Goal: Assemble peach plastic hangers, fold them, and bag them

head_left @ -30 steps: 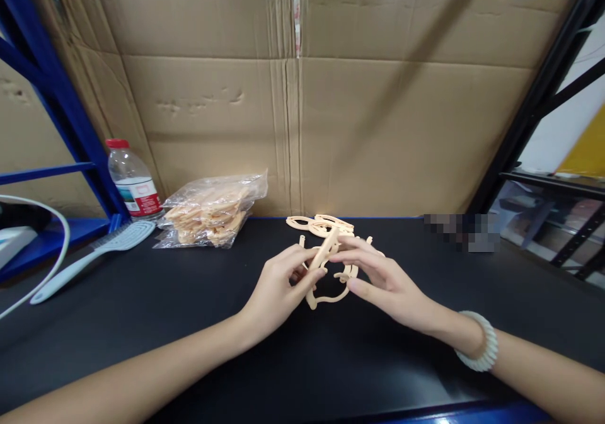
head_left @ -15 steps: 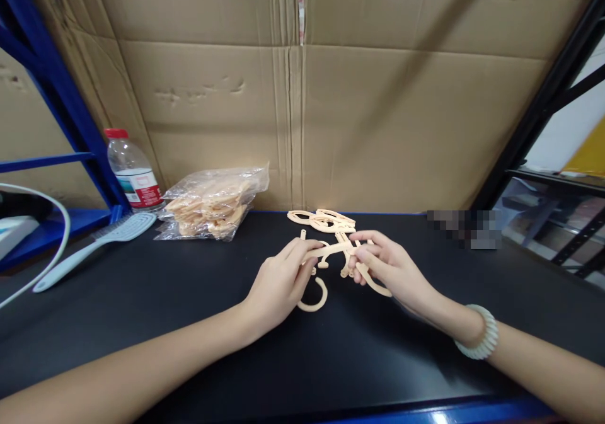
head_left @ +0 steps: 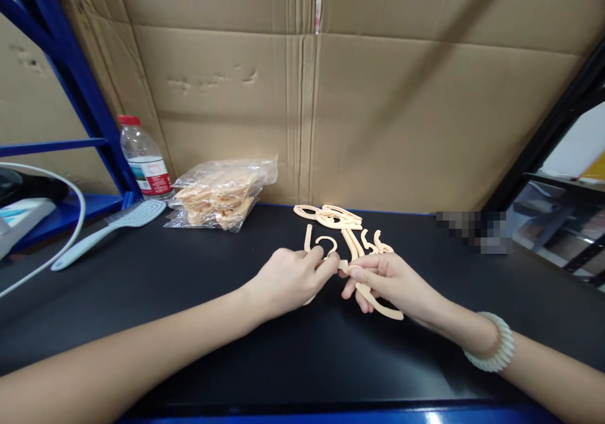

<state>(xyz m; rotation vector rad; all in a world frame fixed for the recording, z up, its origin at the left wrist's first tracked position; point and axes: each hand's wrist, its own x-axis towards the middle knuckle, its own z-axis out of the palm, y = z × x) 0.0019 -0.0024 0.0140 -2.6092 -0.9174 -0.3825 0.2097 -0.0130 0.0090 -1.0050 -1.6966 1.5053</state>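
My left hand [head_left: 295, 282] is closed in a pinch at the left end of a small beige plastic hanger piece [head_left: 342, 265], its fingers hiding most of that end. At the other end, my right hand [head_left: 385, 279] grips the same piece between thumb and fingers. A curved beige hanger arm [head_left: 385, 307] sticks out below my right palm; whether it joins the small piece is hidden. Just behind my left fingers lies a beige hanger hook [head_left: 327, 241], with a straight strip [head_left: 309, 237] to its left. Long arm parts [head_left: 350, 242] lie behind my right fingers.
Oval beige frames [head_left: 331, 217] lie by the cardboard wall [head_left: 227, 96], with small curved parts [head_left: 378, 241] nearer. A clear bag of beige parts [head_left: 217, 197], a red-capped bottle [head_left: 147, 166] and a pale hairbrush [head_left: 111, 229] stand or lie at the left of the black table [head_left: 265, 361].
My hands have come closer together and a little lower, and the long strip between them is now mostly covered. The view has shifted slightly, uncovering curved parts behind my right hand.
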